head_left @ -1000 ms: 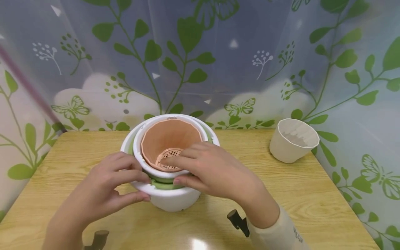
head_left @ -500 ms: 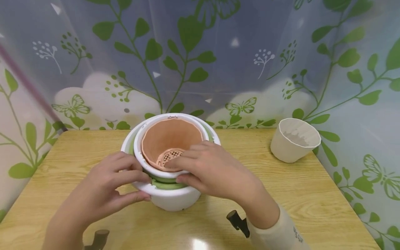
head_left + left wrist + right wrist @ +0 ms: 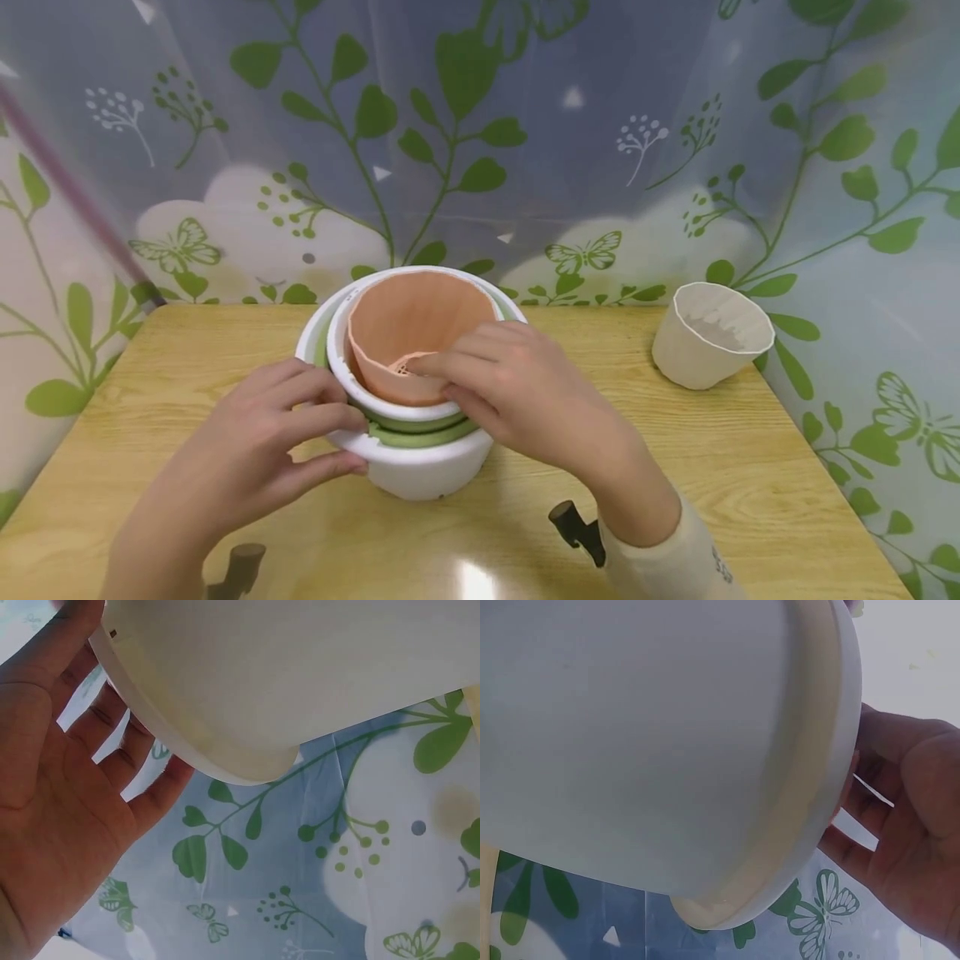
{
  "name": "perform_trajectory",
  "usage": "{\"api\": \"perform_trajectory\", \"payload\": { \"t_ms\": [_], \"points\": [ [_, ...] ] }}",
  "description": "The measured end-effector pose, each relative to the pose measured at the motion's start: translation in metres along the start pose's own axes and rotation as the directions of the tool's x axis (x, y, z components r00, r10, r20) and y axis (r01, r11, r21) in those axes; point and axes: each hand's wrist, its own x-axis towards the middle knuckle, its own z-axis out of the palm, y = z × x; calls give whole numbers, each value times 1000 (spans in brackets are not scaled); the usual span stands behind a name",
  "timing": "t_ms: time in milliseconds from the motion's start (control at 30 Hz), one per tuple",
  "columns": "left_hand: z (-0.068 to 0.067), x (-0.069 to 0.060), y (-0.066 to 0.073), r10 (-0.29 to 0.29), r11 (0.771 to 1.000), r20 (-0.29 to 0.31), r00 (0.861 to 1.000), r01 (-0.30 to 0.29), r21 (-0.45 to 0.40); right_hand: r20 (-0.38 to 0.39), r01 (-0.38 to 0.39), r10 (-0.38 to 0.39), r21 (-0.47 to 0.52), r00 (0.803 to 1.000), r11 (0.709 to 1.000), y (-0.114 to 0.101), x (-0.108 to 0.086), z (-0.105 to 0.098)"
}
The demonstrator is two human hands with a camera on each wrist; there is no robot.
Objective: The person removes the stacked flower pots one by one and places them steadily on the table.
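Note:
In the head view, an orange flowerpot [image 3: 420, 304] with a mesh bottom sits tilted inside a smaller white pot [image 3: 337, 350]. Around that are a green rim [image 3: 427, 437] and a large white pot [image 3: 429, 477]. My right hand [image 3: 525, 392] pinches the orange pot's near right rim, fingers inside and thumb outside. My left hand [image 3: 273, 425] holds the large pot's near left rim, thumb below it. In the left wrist view the white pot [image 3: 262, 667] fills the top. The right wrist view shows its underside; the right hand [image 3: 922, 802] is partly hidden behind the rim.
A cream fluted pot [image 3: 675, 346] stands at the right of the wooden table [image 3: 600, 367]. A leaf-patterned curtain [image 3: 480, 167] hangs behind the table and at both sides. Dark camera mounts [image 3: 577, 532] show near both wrists.
The orange pot has risen slightly and tipped at its near side within the smaller white pot. My right thumb has moved up from the white rim to the orange pot. The left hand keeps its hold.

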Motion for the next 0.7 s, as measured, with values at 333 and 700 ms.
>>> {"api": "perform_trajectory", "payload": {
  "t_ms": [333, 700],
  "points": [
    [-1, -1, 0, -8, 1000, 9, 1000, 8, -1, -113, -43, 39, -28, 993, 999, -2, -3, -1],
    [1, -2, -2, -12, 1000, 8, 1000, 12, -1, -274, 5, -13, -27, 962, 1000, 1, -6, -6]
  ]
}}
